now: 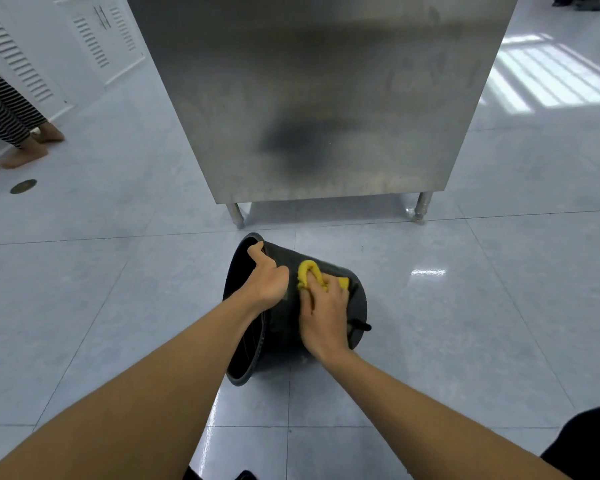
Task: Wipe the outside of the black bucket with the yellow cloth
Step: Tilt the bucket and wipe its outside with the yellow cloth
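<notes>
The black bucket [284, 327] lies tipped on its side on the tiled floor, its open mouth facing left. My left hand [267, 278] grips the bucket's upper rim, thumb over the edge. My right hand [324, 313] presses the yellow cloth [309, 271] flat against the bucket's outer wall, near the top of the side. Part of the cloth is hidden under my fingers. A short black stub [361, 326] sticks out from the bucket's right side.
A tall stainless steel cabinet [326, 98] on short legs stands just behind the bucket. A person in striped trousers [4, 112] stands at the far left by white louvred doors. A round floor drain [23, 186] lies at the left.
</notes>
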`<state>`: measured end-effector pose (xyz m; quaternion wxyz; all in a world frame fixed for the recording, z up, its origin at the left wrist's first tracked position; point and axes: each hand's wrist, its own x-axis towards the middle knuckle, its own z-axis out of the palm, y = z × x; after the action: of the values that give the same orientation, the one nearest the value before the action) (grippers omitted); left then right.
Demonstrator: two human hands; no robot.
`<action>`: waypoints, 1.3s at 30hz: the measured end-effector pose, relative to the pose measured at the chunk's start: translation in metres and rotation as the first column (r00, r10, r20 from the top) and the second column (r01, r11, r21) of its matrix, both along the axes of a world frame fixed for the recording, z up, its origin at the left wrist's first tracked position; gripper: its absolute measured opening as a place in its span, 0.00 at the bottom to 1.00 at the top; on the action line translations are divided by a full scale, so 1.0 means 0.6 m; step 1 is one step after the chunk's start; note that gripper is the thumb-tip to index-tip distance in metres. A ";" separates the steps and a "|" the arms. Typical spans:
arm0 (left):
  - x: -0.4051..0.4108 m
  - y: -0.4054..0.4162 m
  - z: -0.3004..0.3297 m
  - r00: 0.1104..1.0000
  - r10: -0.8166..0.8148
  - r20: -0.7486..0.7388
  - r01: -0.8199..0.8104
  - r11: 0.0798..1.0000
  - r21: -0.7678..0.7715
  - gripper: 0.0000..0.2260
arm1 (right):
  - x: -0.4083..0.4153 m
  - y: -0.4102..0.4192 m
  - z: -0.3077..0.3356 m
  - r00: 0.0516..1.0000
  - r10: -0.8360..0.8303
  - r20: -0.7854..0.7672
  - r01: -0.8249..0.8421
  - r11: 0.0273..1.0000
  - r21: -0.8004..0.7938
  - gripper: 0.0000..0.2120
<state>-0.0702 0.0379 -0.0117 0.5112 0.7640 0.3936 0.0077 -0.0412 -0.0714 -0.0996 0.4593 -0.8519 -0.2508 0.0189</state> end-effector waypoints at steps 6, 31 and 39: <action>-0.002 0.019 0.012 0.996 -0.070 -0.055 0.074 0.995 0.067 0.24 | -0.033 0.029 0.043 0.995 0.103 0.018 -0.104 0.980 0.171 0.15; -0.002 0.009 -0.002 0.999 -0.050 0.019 0.043 0.967 0.249 0.32 | -0.017 0.010 0.032 0.997 0.048 0.060 -0.052 0.997 0.060 0.16; -0.009 0.002 -0.003 0.997 0.053 0.063 -0.075 0.903 0.422 0.18 | 0.020 -0.028 -0.027 0.993 -0.082 -0.090 0.072 0.992 -0.106 0.19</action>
<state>-0.0754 0.0389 -0.0135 0.3421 0.8431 0.3944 0.1289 -0.0291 -0.0885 -0.1157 0.4266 -0.8816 -0.1947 0.0541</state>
